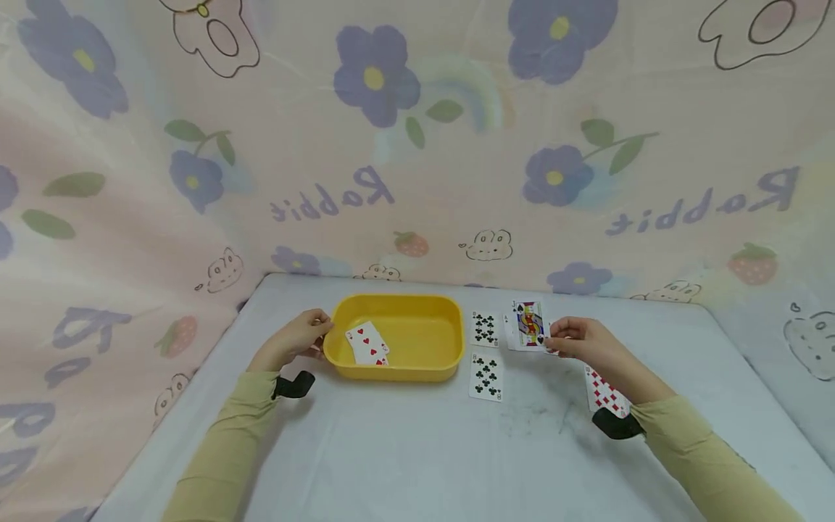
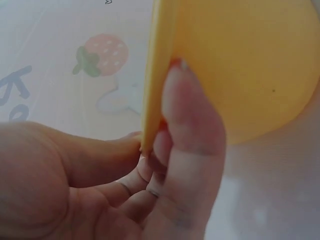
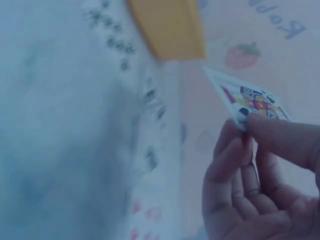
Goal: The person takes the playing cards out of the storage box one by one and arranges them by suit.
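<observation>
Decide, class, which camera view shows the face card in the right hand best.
The head view: the face card faces the camera whole, pinched by the right hand. The right wrist view shows it blurred and at an angle; the left wrist view shows none of it.

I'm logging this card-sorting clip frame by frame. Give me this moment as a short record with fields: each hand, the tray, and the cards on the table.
left hand: grips the left rim of the yellow tray
right hand: pinches a spade face card, lifted off the table
tray contents: heart cards, face up
on table: two club cards right of the tray, one behind the other
near right wrist: diamond card, partly hidden by the arm
</observation>
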A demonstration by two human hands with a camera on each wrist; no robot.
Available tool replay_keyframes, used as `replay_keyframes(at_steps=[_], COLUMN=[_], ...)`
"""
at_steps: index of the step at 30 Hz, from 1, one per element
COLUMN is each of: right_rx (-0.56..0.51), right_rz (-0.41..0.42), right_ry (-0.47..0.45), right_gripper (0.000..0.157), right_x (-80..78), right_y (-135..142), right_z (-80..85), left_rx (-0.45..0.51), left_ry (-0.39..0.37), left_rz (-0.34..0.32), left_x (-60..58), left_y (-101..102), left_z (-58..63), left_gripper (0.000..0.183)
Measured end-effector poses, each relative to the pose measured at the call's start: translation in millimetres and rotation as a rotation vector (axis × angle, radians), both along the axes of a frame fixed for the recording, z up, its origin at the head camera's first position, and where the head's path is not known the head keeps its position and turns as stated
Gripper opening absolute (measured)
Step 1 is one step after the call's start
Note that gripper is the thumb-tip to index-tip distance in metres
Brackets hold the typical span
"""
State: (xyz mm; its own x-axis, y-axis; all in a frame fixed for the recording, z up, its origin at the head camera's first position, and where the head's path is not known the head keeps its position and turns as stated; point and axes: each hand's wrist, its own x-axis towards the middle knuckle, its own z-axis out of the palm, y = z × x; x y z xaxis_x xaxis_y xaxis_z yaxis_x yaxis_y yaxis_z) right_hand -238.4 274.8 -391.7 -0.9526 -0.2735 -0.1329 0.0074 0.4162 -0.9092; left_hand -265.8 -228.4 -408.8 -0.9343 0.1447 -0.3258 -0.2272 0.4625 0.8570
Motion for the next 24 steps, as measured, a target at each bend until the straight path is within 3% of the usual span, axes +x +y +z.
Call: replay_keyframes(at_steps=[12, 19, 24], right_rx=[-0.085, -0.230, -0.261], right_rz=[-0.008, 0.050, 0.000], right_ry=[-0.158, -0.288, -0.342], right_gripper=[0.035, 0.037, 0.031], right_x=[32.6, 40.9, 43.9], right_y=[28, 18, 10], right_z=[-23.1, -38.7, -49.7], left_rx=[0.037, 0.030, 0.036], left_ry=[0.003, 0.004, 0.003], left_rz=[-0.006, 0.004, -0.002], left_x=[1.2, 3.0, 1.7], left_y=[-1, -1, -1], left_z=[-2.3, -1.9, 0.4], left_gripper=[0.023, 0.020, 0.021])
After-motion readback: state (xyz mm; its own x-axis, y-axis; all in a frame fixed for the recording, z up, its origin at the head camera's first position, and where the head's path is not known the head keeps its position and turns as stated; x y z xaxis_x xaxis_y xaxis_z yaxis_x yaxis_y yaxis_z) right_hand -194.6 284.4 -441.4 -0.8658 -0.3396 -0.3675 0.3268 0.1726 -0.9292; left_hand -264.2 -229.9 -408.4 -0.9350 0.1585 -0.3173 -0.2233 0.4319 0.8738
